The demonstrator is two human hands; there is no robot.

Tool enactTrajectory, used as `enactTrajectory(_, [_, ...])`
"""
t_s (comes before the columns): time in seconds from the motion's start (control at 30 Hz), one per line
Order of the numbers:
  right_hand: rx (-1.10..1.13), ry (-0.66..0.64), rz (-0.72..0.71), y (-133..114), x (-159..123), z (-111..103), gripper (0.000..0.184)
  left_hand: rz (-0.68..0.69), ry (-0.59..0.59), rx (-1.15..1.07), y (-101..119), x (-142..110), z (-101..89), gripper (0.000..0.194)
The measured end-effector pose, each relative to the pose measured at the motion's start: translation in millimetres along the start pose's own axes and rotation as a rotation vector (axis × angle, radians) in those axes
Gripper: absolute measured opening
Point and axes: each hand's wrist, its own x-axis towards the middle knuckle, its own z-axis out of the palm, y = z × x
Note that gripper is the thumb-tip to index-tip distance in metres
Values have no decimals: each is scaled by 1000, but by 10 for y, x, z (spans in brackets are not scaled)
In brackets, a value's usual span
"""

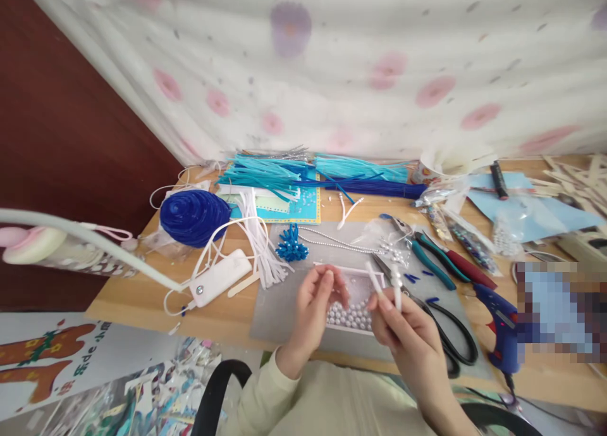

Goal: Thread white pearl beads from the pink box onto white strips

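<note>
My left hand (315, 303) hovers over a small white tray of pearl beads (351, 317), thumb and fingers pinched together on something too small to make out. My right hand (403, 335) is closed around white pipe-cleaner stems (385, 283) that stick up from the fingers. Both hands are above a grey mat (279, 309) near the desk's front edge. A blue pipe-cleaner tuft (291, 247) lies just beyond the tray.
Black scissors (446, 335), teal and red pliers (439, 262) and a blue glue gun (500, 325) lie to the right. A dark blue flower (193, 216), a white power bank (220, 278), white stems and cyan and blue pipe-cleaner bundles (303, 170) fill the left and back.
</note>
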Motion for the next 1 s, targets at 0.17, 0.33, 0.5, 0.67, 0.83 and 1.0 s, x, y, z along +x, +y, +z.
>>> enactTrajectory(0.17, [-5,73,19,1,45,-85,38,-122,-6,13,106,-3,-290,30])
enactTrajectory(0.33, [-120,-50,97,14,77,-29,45,-5,129,42,320,-65,-524,35])
enactTrajectory(0.5, [-198,-162,163,-46,70,82,52,22,123,55,313,-95,-317,33])
enactTrajectory(0.67, [-154,-223,149,-161,32,168,56,-33,-35,-120,289,-150,-49,30])
enactTrajectory(0.83, [-174,-204,58,-254,-10,220,64,-129,-100,-218,308,-194,16,24])
enactTrajectory(1.0, [-219,-185,57,-284,-34,225,65,-174,-85,-268,319,-238,34,28])
